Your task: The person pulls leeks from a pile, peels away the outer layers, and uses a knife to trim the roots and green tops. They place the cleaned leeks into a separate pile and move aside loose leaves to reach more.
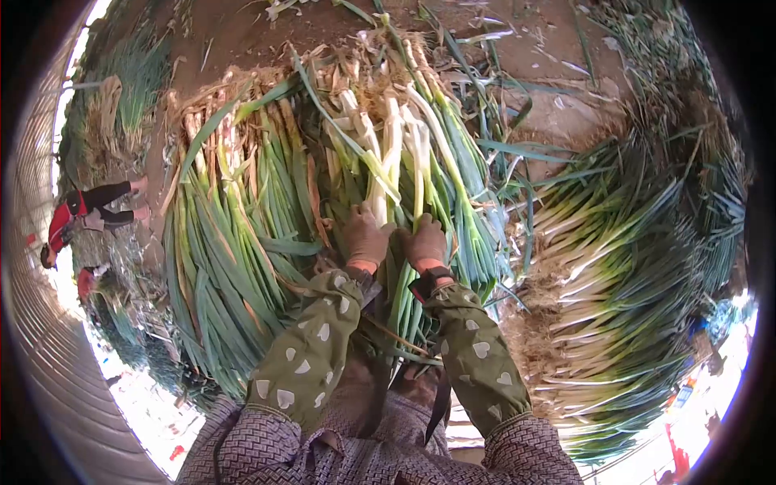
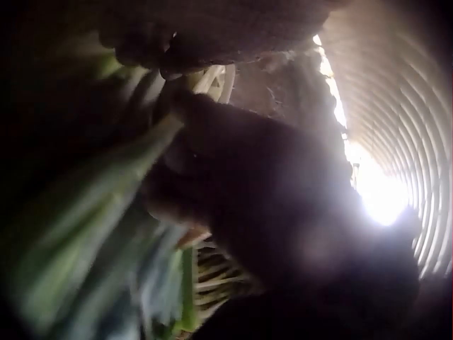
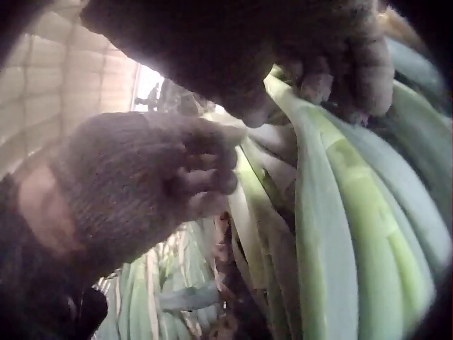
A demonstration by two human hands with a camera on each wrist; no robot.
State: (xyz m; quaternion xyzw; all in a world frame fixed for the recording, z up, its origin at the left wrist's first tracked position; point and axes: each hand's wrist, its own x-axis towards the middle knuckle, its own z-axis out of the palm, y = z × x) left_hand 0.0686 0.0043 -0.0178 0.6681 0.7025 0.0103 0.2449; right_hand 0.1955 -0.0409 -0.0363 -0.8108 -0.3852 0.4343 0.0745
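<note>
The location is a produce-sorting shed or covered growing tunnel. Indicators: a curved, ribbed wall (image 1: 61, 356) at the left of the head view; an earthen floor (image 1: 242, 32) at top centre; long rows of harvested green onions (image 1: 614, 283) at right.

Beyond the root ends (image 1: 222, 87) of the piled leeks (image 1: 234, 267), a strip of brown ground (image 1: 234, 36) leaves room to pass. Another open patch lies to the right, towards the long row of leeks (image 1: 614, 323), but loose leaves (image 1: 525, 149) cut across and narrow it. Only a slim gap separates the left hand (image 1: 364, 240) from the right hand (image 1: 425, 242). Low down, the piled leeks block the way on either side of both hands, and one long leaf (image 1: 326, 113) lies slantwise in front of the white stalks (image 1: 393, 141)
</note>
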